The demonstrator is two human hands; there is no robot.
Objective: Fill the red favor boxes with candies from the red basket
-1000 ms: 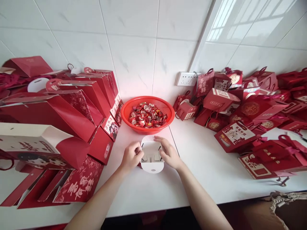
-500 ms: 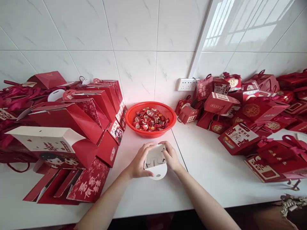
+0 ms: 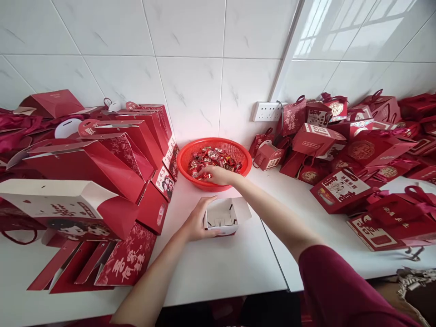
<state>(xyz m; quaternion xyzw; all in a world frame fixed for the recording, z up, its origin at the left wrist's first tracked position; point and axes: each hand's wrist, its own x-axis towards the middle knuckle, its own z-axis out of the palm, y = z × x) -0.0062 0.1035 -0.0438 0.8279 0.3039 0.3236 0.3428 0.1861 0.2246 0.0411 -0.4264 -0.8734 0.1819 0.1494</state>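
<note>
My left hand (image 3: 198,222) grips the left side of a small gift box (image 3: 222,215), white inside and red outside. The box stands on the white table with its top open and a flap folded out to the right. My right hand (image 3: 216,175) reaches into the red plastic basket (image 3: 183,165), fingers curled down among the wrapped candies (image 3: 218,156). A shiny red candy shows at its fingertips; whatever else the fingers hold is hidden.
Folded-open red gift boxes (image 3: 81,165) are stacked on the left. Many closed red gift boxes (image 3: 364,152) crowd the right side. A white power strip (image 3: 267,111) is on the tiled wall behind. The table's front edge (image 3: 252,297) runs below my arms.
My right hand has left the box and moved forward into the candy basket. The box has turned more upright, with its flap now to the right; my left hand stays on it.
</note>
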